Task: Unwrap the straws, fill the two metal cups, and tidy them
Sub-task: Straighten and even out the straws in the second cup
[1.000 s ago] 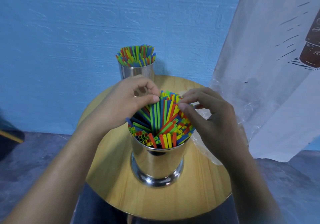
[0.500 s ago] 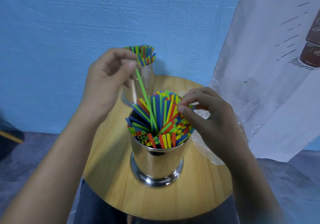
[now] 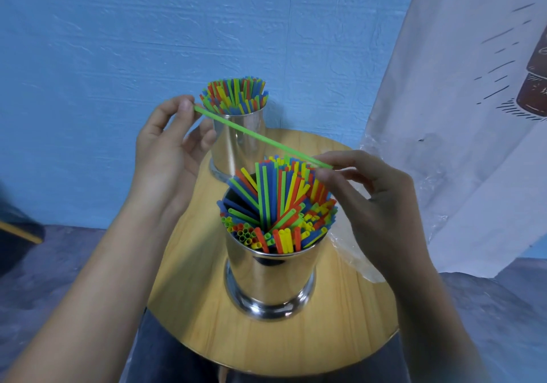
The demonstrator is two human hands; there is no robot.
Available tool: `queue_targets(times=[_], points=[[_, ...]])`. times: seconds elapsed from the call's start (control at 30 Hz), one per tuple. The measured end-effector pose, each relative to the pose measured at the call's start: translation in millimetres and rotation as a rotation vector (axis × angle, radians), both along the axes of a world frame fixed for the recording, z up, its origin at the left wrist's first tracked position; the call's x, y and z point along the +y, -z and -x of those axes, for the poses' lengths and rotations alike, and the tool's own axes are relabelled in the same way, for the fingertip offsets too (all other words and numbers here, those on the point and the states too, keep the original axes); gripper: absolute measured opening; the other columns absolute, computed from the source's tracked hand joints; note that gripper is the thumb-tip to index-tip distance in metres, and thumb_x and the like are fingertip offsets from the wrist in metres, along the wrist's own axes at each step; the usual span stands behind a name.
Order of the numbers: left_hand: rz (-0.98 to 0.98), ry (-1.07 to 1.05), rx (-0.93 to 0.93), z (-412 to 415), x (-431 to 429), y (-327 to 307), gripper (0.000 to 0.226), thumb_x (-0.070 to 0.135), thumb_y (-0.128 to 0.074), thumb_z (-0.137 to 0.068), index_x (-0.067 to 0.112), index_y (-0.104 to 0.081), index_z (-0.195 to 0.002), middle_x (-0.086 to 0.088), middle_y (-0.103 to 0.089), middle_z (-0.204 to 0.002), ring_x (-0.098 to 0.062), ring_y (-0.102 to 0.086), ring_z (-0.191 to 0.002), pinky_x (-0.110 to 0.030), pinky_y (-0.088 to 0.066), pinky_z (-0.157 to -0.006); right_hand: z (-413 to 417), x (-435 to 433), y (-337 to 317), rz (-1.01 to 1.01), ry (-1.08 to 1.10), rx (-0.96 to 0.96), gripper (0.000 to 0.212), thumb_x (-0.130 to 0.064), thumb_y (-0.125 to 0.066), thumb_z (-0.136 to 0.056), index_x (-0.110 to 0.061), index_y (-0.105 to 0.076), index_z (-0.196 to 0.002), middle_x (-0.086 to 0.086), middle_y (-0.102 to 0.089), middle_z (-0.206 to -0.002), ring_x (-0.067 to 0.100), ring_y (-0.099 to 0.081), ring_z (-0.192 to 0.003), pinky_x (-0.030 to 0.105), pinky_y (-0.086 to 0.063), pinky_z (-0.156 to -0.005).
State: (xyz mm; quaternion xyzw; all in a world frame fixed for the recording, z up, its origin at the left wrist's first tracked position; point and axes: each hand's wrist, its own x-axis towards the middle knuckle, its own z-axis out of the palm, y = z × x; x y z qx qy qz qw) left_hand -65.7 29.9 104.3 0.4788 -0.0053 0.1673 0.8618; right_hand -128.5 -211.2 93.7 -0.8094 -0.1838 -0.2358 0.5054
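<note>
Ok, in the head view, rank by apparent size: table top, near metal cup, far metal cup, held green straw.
1. table top
2. near metal cup
3. far metal cup, smaller-looking, but farther away, so the two may really match
4. green straw, long but thin

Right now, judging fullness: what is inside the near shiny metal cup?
Red, yellow, green and blue plastic straws, leaning and sparser at left; they cover the bottom.

Two metal cups (image 3: 270, 276) (image 3: 236, 140), one loose green straw (image 3: 260, 137), two hands (image 3: 165, 152) (image 3: 376, 205), one table (image 3: 207, 308), one plastic wrapper (image 3: 349, 252).
</note>
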Motion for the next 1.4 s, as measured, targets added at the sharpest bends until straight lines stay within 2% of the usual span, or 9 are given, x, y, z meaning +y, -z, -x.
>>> queue_targets(times=[0.1, 0.27, 0.43, 0.53, 0.67, 0.83, 1.0, 1.2, 1.4], points=[[-0.215, -0.005, 0.061, 1.8, -3.2, 4.4, 0.009, 0.017, -0.06, -0.102, 0.019, -0.065, -0.096, 0.008, -0.071, -0.081, -0.009, -0.065, -0.071, -0.021, -0.054, -0.068, 3.9, -2.0, -5.5, -0.204, 0.011, -0.04, 0.017, -0.018, -0.069, -0.097, -0.035, -0.071, -0.093, -0.018, -0.075, -0.091, 0.007, -0.071, -0.089, 0.024, -0.055, -0.078], [-0.829, 0.116, -0.023, 3.5, -6.1, 8.6, 0.005, 0.02, -0.072, -0.093, 0.023, -0.072, -0.097, 0.005, -0.07, -0.089, -0.006, -0.065, -0.081, -0.024, -0.052, -0.077, 6.8, -9.3, -14.7, -0.629, 0.042, -0.081, 0.01, -0.006, -0.051, -0.106, -0.011, -0.058, -0.101, 0.011, -0.077, -0.093, 0.031, -0.075, -0.085, 0.037, -0.058, -0.078], [-1.112, 0.233, -0.059, 1.2, -8.7, 8.8, 0.016, 0.031, -0.082, -0.084, 0.034, -0.075, -0.099, 0.028, -0.068, -0.087, 0.004, -0.061, -0.082, -0.034, -0.05, -0.082, 10.8, -10.5, -20.8, -0.595, 0.141, -0.177, 0.009, -0.004, -0.043, -0.108, -0.007, -0.05, -0.106, 0.017, -0.071, -0.087, 0.039, -0.071, -0.083, 0.039, -0.06, -0.074], [-1.176, 0.217, -0.083, 0.9, -13.0, 9.9, 0.017, 0.024, -0.082, -0.085, 0.035, -0.073, -0.095, 0.032, -0.065, -0.083, 0.006, -0.057, -0.074, -0.031, -0.046, -0.075, 11.6, -7.4, -17.1, -0.481, 0.117, -0.165, 0.01, -0.004, -0.043, -0.108, -0.006, -0.052, -0.111, 0.007, -0.071, -0.082, 0.031, -0.071, -0.08, 0.04, -0.061, -0.074], [-1.217, 0.182, -0.137, 0.7, -15.9, 7.6, 0.019, 0.025, -0.083, -0.085, 0.035, -0.073, -0.097, 0.017, -0.069, -0.09, -0.005, -0.06, -0.087, -0.036, -0.048, -0.08, 9.9, -0.9, -9.6, -0.331, 0.033, -0.084, 0.01, -0.007, -0.05, -0.106, -0.012, -0.059, -0.109, 0.006, -0.072, -0.083, 0.017, -0.071, -0.077, 0.03, -0.058, -0.074], [-1.224, 0.172, -0.148, -2.4, -17.9, 7.8, 0.015, 0.026, -0.083, -0.084, 0.032, -0.074, -0.095, 0.014, -0.071, -0.089, -0.007, -0.061, -0.087, -0.029, -0.045, -0.075, 6.6, 0.6, -1.2, -0.097, 0.029, -0.011, 0.009, -0.021, -0.066, -0.099, -0.026, -0.068, -0.107, -0.016, -0.07, -0.082, 0.013, -0.071, -0.085, 0.027, -0.057, -0.076], [-1.234, 0.149, -0.19, -3.2, -16.8, 9.5, 0.015, 0.025, -0.083, -0.083, 0.031, -0.073, -0.092, 0.013, -0.071, -0.089, -0.014, -0.063, -0.091, -0.035, -0.05, -0.08, 7.2, 0.3, -1.9, -0.07, 0.029, -0.001, 0.018, -0.022, -0.071, -0.096, -0.035, -0.061, -0.102, -0.014, -0.071, -0.083, 0.015, -0.07, -0.086, 0.026, -0.054, -0.072], [-1.267, 0.131, -0.223, -1.6, -17.1, 8.9, 0.01, 0.033, -0.08, -0.081, 0.032, -0.071, -0.087, 0.013, -0.071, -0.091, -0.013, -0.062, -0.092, -0.04, -0.051, -0.084, 3.2, -0.6, 3.2, 0.091, 0.046, -0.01, 0.004, -0.038, -0.064, -0.094, -0.038, -0.068, -0.095, -0.02, -0.069, -0.095, 0.013, -0.065, -0.098, 0.03, -0.054, -0.074], [-1.278, 0.167, -0.205, 0.5, -15.7, 3.7, 0.014, 0.023, -0.08, -0.086, 0.029, -0.068, -0.086, 0.007, -0.067, -0.095, -0.01, -0.058, -0.089, -0.03, -0.047, -0.079, -0.9, -2.1, 8.4, 0.14, 0.029, -0.004, 0.006, -0.039, -0.063, -0.095, -0.039, -0.069, -0.096, -0.021, -0.067, -0.103, 0.012, -0.063, -0.105, 0.033, -0.056, -0.075]])
